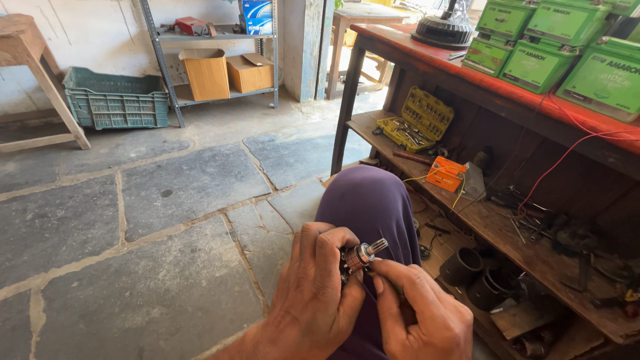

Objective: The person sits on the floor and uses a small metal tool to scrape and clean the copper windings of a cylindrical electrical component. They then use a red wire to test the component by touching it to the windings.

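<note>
This is a repair workshop. Green batteries (pixel 567 53) fill the red surface (pixel 467 77) at upper right; beneath, a wooden shelf (pixel 533 257) holds a yellow socket set (pixel 417 120), an orange meter (pixel 445 173) and scattered tools. A stone-slab floor (pixel 133 233) and a metal rack (pixel 213 60) with cardboard boxes (pixel 227 72) lie at left.

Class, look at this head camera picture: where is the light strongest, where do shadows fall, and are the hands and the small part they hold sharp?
Head view: daylight glares brightest at the top by the green boxes; the lower shelf sits in deep shadow; the left hand, right hand and small metal part look sharp and evenly lit; straight edges bow slightly near the borders.
</note>
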